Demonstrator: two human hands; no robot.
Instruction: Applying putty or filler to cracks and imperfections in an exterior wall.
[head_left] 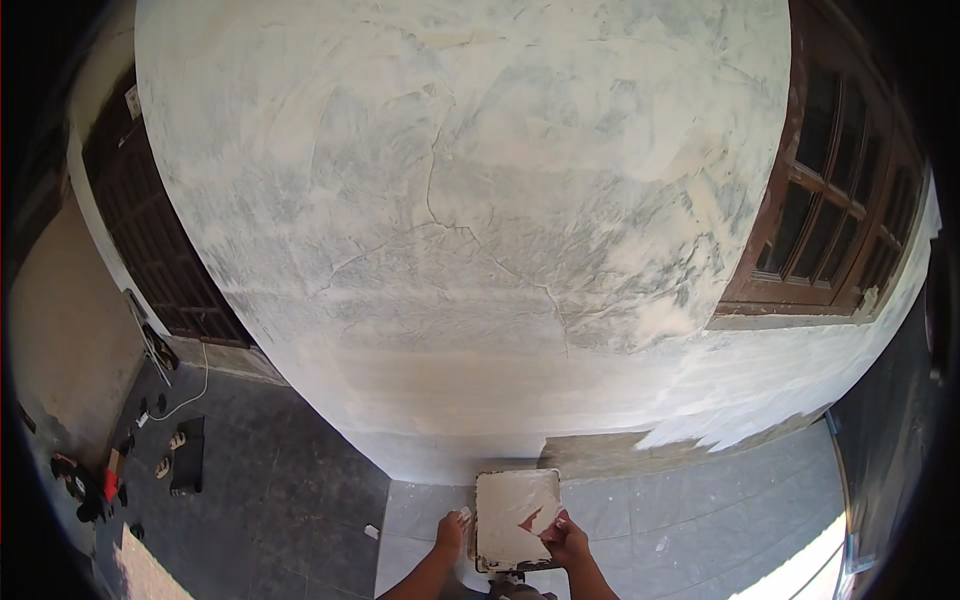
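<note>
A square board [512,505] coated with whitish plaster sits low in the middle of the head view, held out in front of a plastered wall [470,200]. My left hand [451,531] grips its left edge. My right hand [566,541] is on its right side, shut on a small scraping blade [533,520] that rests on the plaster, where a reddish patch of bare board shows. Both forearms rise from the lower edge.
The wall is patchy white and grey with thin cracks. A brown wooden window [830,220] is at the right, a dark wooden door [150,240] at the left. Sandals, a dark mat [187,455] and a white cable lie on the dark floor at the lower left.
</note>
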